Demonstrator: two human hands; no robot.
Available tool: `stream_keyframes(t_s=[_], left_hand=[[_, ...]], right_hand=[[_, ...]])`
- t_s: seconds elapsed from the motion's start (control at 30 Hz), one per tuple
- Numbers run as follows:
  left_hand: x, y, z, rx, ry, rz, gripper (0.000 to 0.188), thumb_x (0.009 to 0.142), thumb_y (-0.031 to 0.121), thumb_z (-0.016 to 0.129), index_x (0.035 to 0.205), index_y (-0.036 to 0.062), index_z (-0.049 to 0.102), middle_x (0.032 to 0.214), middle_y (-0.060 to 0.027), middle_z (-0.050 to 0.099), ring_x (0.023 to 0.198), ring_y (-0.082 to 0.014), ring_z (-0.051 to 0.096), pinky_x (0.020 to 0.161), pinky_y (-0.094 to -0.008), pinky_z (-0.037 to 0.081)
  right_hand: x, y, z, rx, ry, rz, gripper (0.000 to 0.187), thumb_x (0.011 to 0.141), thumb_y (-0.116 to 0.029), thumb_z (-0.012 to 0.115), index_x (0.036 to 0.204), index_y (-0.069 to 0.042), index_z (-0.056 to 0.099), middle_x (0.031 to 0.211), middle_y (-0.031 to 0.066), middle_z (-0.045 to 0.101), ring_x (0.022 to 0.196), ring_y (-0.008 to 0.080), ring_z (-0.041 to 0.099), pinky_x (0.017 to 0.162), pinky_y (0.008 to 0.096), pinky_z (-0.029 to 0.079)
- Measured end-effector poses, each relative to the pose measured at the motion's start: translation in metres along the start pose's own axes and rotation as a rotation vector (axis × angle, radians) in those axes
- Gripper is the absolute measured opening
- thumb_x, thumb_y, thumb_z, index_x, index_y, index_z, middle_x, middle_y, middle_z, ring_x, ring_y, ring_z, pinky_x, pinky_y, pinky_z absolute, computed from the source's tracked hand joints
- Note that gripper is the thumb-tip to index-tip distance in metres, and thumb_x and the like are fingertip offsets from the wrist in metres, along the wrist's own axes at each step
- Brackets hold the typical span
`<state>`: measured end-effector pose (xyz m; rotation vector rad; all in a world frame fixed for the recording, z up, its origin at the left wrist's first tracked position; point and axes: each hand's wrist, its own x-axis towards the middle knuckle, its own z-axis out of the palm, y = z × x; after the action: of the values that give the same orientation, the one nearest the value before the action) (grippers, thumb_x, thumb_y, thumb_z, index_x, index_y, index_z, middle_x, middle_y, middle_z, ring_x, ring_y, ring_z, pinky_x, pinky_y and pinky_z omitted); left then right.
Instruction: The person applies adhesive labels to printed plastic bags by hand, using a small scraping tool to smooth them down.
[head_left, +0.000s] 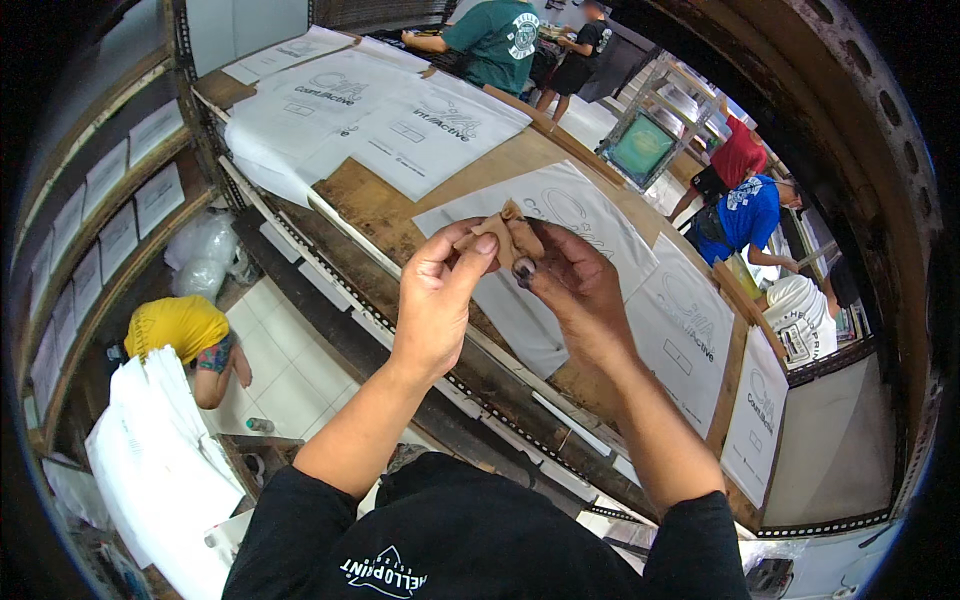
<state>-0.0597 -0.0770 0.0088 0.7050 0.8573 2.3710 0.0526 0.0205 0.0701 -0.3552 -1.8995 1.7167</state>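
Both hands are raised over the workbench, close together. Between them is a crumpled tan piece (512,236), soft like cloth, paper or tape; its exact kind does not show. My left hand (446,285) pinches it between thumb and fingers. My right hand (578,280) grips its other side, with a dark stain on the thumb tip. Beneath the hands lies a white printed sheet (590,215) with black lettering. Another printed sheet (690,335) lies to the right, and more sheets (440,130) cover the far left of the brown bench (370,212).
A shelf rack (150,170) holding framed sheets stands at left. Below it, a person in yellow (178,328) crouches on the tiled floor (285,340) near a stack of white sheets (155,470). Several people work beyond the bench, near a green-meshed screen frame (643,148).
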Motion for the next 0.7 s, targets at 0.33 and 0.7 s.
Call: stream_keyframes(t_s=[0.33,0.7], left_hand=[[0.043,0.01,-0.064,0.53,0.213,0.298,0.029,0.097,0.009,0.067,0.122,-0.0016,0.057,0.107,-0.0074,0.068,0.099,-0.0145,0.063,0.087,-0.0322,0.052],[0.047,0.006,-0.114,1.325,-0.315,0.647,0.022,0.081,0.008,0.065,0.097,-0.0011,0.054,0.1,-0.0191,0.066,0.1,-0.0388,0.063,0.096,-0.0498,0.047]], right_hand=[[0.052,0.038,-0.009,-0.544,0.074,-0.338,0.018,0.093,-0.004,0.068,0.111,0.0,0.068,0.104,0.0095,0.073,0.097,0.0173,0.069,0.087,0.032,0.054],[0.115,0.075,0.006,-1.151,-0.274,-0.675,0.022,0.086,-0.006,0.071,0.107,-0.004,0.067,0.103,0.0129,0.069,0.098,0.0332,0.066,0.086,0.0431,0.054]])
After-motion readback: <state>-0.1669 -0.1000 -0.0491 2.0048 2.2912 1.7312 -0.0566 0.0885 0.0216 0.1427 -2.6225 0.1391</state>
